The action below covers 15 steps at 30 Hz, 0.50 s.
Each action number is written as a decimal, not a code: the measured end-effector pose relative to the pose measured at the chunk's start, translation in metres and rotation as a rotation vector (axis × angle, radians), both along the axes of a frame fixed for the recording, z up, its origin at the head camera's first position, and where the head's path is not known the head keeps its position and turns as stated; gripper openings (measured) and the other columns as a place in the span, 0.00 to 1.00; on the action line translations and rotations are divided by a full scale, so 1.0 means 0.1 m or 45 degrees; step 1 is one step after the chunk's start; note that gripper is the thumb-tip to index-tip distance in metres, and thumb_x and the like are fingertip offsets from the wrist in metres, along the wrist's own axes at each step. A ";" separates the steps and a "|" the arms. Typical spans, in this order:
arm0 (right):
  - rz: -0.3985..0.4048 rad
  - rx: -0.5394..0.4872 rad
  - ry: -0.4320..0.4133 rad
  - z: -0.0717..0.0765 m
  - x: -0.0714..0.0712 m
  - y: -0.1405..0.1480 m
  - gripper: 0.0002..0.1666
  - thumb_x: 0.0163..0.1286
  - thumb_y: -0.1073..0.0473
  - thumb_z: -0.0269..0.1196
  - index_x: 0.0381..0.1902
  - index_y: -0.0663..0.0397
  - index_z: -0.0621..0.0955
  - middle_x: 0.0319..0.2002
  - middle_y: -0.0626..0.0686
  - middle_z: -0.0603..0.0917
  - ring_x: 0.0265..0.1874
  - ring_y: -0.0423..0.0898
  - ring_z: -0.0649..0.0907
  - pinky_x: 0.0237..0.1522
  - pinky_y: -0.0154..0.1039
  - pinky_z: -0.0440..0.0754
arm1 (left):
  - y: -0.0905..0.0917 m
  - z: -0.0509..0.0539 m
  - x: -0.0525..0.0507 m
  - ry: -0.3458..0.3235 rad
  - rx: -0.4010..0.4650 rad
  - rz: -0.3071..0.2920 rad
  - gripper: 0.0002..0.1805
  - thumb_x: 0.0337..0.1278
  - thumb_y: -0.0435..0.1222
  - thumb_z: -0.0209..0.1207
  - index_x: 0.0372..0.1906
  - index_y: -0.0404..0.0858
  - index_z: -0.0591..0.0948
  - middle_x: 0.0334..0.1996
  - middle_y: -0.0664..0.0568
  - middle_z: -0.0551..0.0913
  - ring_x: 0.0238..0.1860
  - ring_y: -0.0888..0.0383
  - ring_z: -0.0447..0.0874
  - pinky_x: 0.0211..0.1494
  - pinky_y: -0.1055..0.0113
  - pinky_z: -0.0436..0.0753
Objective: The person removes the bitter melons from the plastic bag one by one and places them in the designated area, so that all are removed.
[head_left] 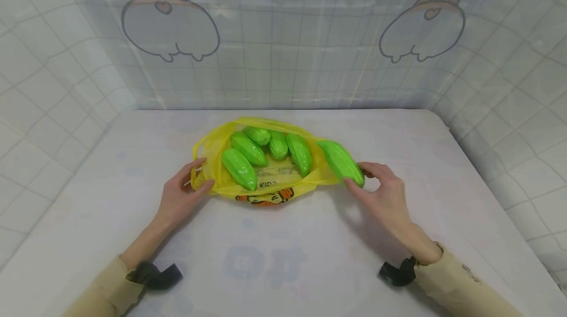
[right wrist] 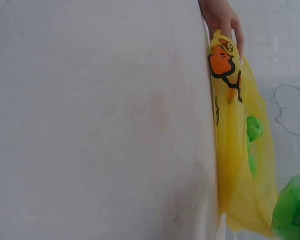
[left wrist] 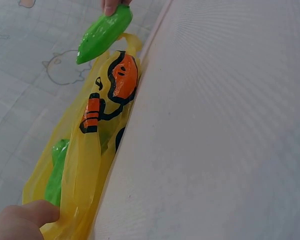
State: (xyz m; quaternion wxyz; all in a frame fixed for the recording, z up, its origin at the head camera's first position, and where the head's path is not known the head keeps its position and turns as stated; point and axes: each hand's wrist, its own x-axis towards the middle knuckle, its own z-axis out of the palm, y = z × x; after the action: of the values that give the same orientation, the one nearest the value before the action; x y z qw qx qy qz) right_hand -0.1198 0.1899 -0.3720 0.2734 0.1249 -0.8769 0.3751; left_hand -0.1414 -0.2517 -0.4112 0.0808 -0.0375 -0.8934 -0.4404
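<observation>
A yellow plastic bag (head_left: pixel 217 186) with an orange and black print lies on the table, its mouth spread wide. Inside it are several glossy green bitter-melon-shaped vegetables (head_left: pixel 239 168). My left hand (head_left: pixel 182 194) holds the bag's left edge between thumb and fingers; in the left wrist view the thumb (left wrist: pixel 25 218) lies against the yellow film. At the bag's right end, my right hand (head_left: pixel 383 196) pinches the blunt end of another green bitter-melon-shaped vegetable (head_left: pixel 341 162). Its tapered end points up and left over the bag's rim. Part of this vegetable shows in the right wrist view (right wrist: pixel 292 210).
The white table (head_left: pixel 274 258) carries faint bluish prints. Behind it hangs a translucent gridded curtain (head_left: pixel 301 36) with drawn animal outlines, and gridded sheets (head_left: pixel 40 85) stand at both sides. Dark bands (head_left: pixel 155 276) are strapped round both sleeved wrists.
</observation>
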 end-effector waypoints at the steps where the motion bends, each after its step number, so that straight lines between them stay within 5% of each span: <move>1: -0.008 0.002 -0.010 0.00 0.00 0.01 0.21 0.52 0.60 0.77 0.45 0.59 0.87 0.40 0.55 0.88 0.39 0.50 0.83 0.44 0.30 0.73 | 0.00 0.00 0.00 0.000 0.001 -0.001 0.32 0.65 0.46 0.63 0.72 0.49 0.70 0.73 0.43 0.67 0.70 0.39 0.68 0.65 0.41 0.73; 15: -0.090 -0.018 -0.129 0.00 0.02 0.10 0.22 0.55 0.57 0.76 0.47 0.59 0.86 0.41 0.57 0.87 0.40 0.52 0.82 0.44 0.47 0.76 | 0.00 -0.02 0.00 0.016 -0.015 -0.006 0.32 0.65 0.46 0.63 0.72 0.50 0.70 0.72 0.44 0.68 0.70 0.41 0.68 0.65 0.42 0.73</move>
State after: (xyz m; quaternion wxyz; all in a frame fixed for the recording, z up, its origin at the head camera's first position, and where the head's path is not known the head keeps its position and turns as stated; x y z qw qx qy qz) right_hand -0.1176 0.1997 -0.3723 0.2427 0.0729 -0.8909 0.3770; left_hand -0.1418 -0.2521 -0.4134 0.0853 -0.0430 -0.8954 -0.4349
